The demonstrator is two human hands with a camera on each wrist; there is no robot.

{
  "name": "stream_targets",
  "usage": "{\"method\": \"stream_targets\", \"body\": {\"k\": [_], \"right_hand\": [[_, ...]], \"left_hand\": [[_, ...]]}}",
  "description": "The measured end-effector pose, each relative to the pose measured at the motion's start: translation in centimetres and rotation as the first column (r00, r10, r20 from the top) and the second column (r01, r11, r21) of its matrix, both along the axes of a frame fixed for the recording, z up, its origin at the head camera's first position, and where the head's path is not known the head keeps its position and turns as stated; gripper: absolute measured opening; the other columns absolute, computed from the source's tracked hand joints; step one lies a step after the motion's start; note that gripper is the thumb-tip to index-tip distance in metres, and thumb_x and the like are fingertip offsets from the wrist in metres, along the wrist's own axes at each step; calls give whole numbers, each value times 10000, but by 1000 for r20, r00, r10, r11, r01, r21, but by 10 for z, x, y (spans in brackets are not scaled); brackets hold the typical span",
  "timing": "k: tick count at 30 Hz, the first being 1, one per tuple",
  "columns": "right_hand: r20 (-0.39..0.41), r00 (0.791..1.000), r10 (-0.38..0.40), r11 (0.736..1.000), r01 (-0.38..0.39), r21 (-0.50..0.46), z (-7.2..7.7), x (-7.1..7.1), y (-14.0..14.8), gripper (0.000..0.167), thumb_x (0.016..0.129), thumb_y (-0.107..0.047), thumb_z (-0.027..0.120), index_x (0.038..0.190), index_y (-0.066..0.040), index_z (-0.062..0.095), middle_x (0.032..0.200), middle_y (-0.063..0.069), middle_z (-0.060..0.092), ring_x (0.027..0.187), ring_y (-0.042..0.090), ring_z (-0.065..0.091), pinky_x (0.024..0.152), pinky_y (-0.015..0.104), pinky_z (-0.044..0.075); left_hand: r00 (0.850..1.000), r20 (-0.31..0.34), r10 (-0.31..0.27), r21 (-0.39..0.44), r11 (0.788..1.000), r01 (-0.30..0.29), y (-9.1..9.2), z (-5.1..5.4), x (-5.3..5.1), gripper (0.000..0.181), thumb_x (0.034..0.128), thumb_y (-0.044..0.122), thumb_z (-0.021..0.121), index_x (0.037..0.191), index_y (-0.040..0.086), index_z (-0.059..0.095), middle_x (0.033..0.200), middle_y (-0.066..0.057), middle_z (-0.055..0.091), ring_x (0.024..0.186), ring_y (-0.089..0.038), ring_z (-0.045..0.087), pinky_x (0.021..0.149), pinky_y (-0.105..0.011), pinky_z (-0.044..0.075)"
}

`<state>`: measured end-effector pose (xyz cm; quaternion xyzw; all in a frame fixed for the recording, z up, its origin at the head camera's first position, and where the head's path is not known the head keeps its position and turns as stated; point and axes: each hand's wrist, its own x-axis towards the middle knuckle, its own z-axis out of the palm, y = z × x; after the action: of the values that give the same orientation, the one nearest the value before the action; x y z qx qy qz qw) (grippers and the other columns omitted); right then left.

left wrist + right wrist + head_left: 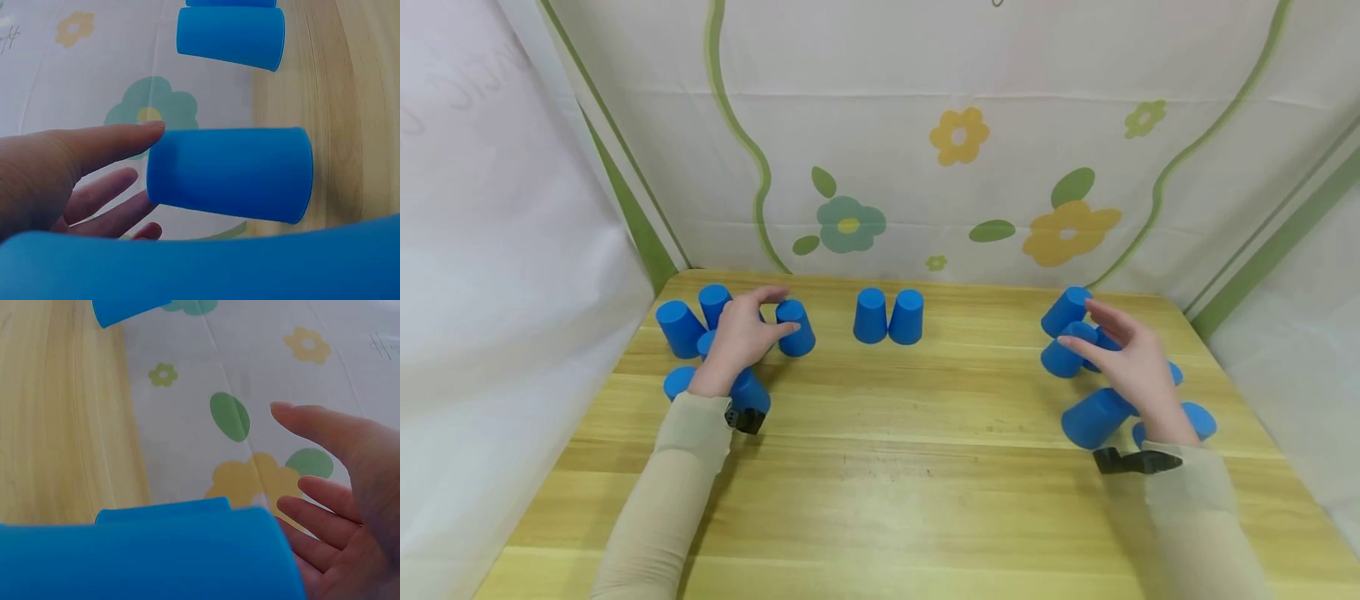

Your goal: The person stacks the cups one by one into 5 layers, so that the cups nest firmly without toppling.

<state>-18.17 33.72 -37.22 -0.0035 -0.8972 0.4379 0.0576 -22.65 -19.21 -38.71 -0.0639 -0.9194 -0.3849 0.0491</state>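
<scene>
At the left group, my left hand (743,333) pinches the narrow top end of an upside-down blue plastic cup (797,335) between thumb and fingers. The left wrist view shows the thumb (119,142) along one side of this cup (231,172), the other fingers at its far side. Over the right group, my right hand (1138,371) is spread with nothing between thumb and fingers. Its thumb is nearest a blue cup (1060,358) in the head view. Two more upside-down blue cups, one on the left (870,317) and one on the right (907,318), stand side by side at the back middle.
Several blue cups stand around and under the left forearm, one at the outer left (681,330). On the right are several more, including a front one (1096,418) and a back one (1066,311). A flowered white cloth (880,125) hangs behind the wooden table (895,500).
</scene>
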Motion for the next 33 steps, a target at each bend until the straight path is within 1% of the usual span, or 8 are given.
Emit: {"method": "stream_targets", "body": {"k": [5, 9, 13, 16, 19, 26, 30, 33], "right_hand": [[-8, 1000, -5, 999, 5, 38, -6, -2, 9, 839, 911, -423, 773, 1576, -92, 385, 1549, 180, 431, 1402, 414, 407, 1101, 575, 361], [-5, 1000, 6, 998, -6, 58, -12, -4, 13, 842, 917, -421, 767, 1572, -61, 379, 1540, 206, 435, 1393, 422, 416, 1091, 569, 370], [3, 1000, 13, 997, -13, 74, -15, -5, 16, 833, 923, -426, 757, 1561, -37, 390, 1519, 230, 452, 1370, 444, 436, 1077, 560, 382], [16, 1000, 12, 995, -14, 102, -16, -6, 17, 829, 923, -445, 750, 1550, -25, 406, 1502, 234, 472, 1331, 460, 476, 1049, 498, 412], [30, 1000, 6, 991, -10, 135, -17, -7, 19, 819, 928, -462, 737, 1537, -13, 424, 1488, 237, 487, 1295, 469, 511, 1000, 462, 436], [29, 1000, 2, 983, -8, 182, -21, -10, 20, 755, 951, -443, 717, 1496, 20, 473, 1427, 285, 526, 1228, 475, 567, 940, 486, 487], [28, 1000, 3, 980, -9, 197, -24, -12, 22, 741, 955, -442, 712, 1489, 19, 485, 1394, 301, 546, 1207, 474, 583, 913, 465, 518], [29, 1000, -2, 980, -4, 201, -26, -13, 23, 745, 953, -455, 709, 1487, 16, 488, 1386, 301, 551, 1207, 474, 583, 916, 481, 516]], "left_hand": [[1000, -5, -24, 5, 1000, 24, 4, 0, 3, 500, 927, 199, 785, 1385, 79, 625, 1364, -134, 621, 1308, -365, 507, 1059, -553, 420], [999, -5, -37, -4, 999, 37, 9, 0, 5, 505, 925, 199, 789, 1385, 71, 624, 1340, -140, 632, 1280, -362, 528, 1065, -540, 424], [999, 18, -49, 7, 999, 49, 15, 0, 5, 528, 921, 199, 793, 1397, 59, 612, 1305, -150, 642, 1198, -360, 580, 1019, -523, 477], [998, 38, -48, 19, 999, 48, 18, 1, 6, 545, 918, 198, 797, 1405, 52, 602, 1299, -154, 641, 1166, -356, 601, 986, -517, 505], [997, 56, -58, 22, 998, 57, 20, 0, 7, 564, 916, 199, 799, 1413, 32, 591, 1323, -162, 631, 1167, -356, 604, 973, -513, 518], [993, 84, -88, 8, 996, 87, 25, -3, 7, 566, 908, 214, 808, 1394, 15, 600, 1325, -167, 636, 1162, -348, 616, 958, -498, 533], [992, 89, -89, 6, 996, 89, 26, -4, 6, 553, 901, 226, 815, 1373, 16, 617, 1297, -164, 652, 1141, -340, 625, 957, -494, 533], [992, 92, -84, 6, 996, 84, 27, -4, 6, 550, 901, 232, 815, 1368, 14, 621, 1283, -162, 658, 1124, -330, 631, 957, -490, 533]]}}
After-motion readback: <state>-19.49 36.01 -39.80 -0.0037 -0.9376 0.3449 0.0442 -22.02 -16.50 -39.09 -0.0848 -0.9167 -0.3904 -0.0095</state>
